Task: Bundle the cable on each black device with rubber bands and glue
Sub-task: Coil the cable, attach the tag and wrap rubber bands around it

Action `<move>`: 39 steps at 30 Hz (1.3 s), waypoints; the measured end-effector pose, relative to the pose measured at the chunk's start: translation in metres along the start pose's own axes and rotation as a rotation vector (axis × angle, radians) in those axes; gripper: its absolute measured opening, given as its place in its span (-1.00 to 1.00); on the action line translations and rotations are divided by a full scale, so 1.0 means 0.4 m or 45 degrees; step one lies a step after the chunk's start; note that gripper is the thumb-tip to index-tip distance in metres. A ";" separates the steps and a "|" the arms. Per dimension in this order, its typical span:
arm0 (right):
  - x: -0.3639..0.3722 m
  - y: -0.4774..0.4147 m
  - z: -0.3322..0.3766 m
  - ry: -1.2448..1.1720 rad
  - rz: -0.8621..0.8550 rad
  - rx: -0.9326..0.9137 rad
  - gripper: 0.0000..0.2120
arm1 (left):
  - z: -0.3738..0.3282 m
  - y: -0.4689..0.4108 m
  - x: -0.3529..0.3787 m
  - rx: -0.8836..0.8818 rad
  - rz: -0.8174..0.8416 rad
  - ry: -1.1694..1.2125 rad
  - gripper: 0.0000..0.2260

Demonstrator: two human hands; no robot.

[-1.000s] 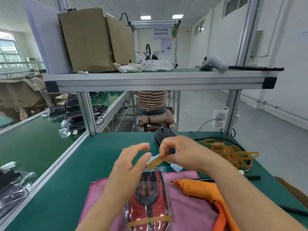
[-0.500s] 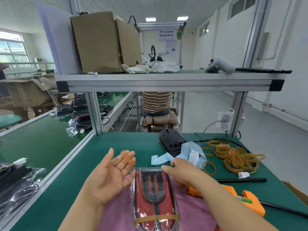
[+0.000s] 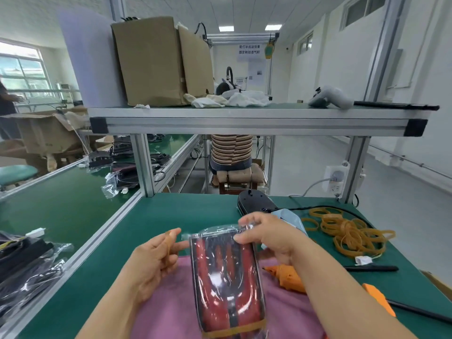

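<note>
Pretty bright white workshop. The green bench (image 3: pixel 171 216) had an aluminium shelf (image 3: pixel 244 123) running over it, and up there sat a big cardboard box (image 3: pixel 156 62); couldn't see what was in it from down low. A pink cloth (image 3: pixel 171 309) covered the near end of the bench.

The person's right hand (image 3: pixel 266 237) pinched the far end of a clear bag (image 3: pixel 220 232), fingers and thumb curled onto the plastic. Inside the bag was the red-and-black device (image 3: pixel 225 272), lying over the cloth, with a tan band (image 3: pixel 234 330) wrapped round the near end.

Just left of that grip, the left hand (image 3: pixel 154 263) held a single rubber band (image 3: pixel 168 241) in loosely curled fingers, right beside the bag's edge.

The orange glue gun (image 3: pixel 288 277) lay just under the gripping hand's wrist. The loose rubber bands (image 3: pixel 349 233) were piled off to the right of the grip, and a bare black device (image 3: pixel 254 204) sat beyond it at the back.
</note>
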State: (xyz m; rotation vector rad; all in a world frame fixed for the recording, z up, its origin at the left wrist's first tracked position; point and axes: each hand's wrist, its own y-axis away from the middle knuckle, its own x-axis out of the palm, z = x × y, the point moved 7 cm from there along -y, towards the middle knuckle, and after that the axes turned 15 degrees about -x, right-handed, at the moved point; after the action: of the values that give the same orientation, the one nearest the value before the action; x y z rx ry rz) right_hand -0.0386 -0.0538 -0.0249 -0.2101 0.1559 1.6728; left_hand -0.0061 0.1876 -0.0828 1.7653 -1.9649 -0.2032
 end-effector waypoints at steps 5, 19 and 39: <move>-0.015 0.020 0.092 0.111 -0.038 -0.188 -0.59 | -0.059 0.054 0.045 0.173 0.098 -0.437 -0.45; -0.011 0.077 0.133 0.525 0.132 -0.341 -0.46 | -0.115 0.152 0.162 0.303 0.322 -0.992 -0.26; 0.084 0.045 0.250 1.230 -0.073 -0.425 -0.80 | -0.117 0.184 0.239 0.515 0.300 -1.364 -0.49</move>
State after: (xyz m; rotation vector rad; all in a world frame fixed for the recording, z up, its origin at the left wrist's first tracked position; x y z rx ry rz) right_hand -0.0647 -0.0008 0.0642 -1.2557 0.5809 1.4080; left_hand -0.0554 0.1165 0.0134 1.8006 -3.1149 -0.8632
